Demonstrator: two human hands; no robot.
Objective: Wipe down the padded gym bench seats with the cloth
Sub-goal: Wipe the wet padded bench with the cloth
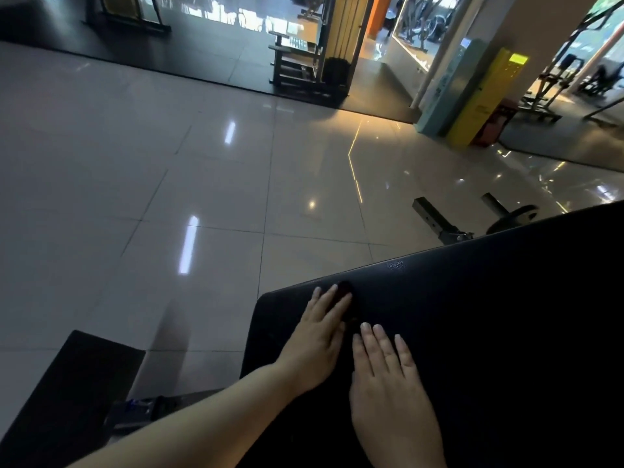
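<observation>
A black padded bench seat (489, 315) fills the lower right of the head view. My left hand (317, 336) lies flat on its near-left end with the fingers straight. A small dark patch (347, 293), perhaps a dark cloth, shows beside and under those fingertips; I cannot tell what it is. My right hand (388, 383) rests flat on the pad just right of the left hand, fingers straight and spread. Neither hand visibly grips anything.
A second black pad (67, 383) sits at the lower left. Beyond the bench lie a metal frame bar (435, 219) and a weight plate (513, 217) on the glossy tiled floor (169, 197). A weight machine (314, 55) and a yellow panel (479, 96) stand at the back.
</observation>
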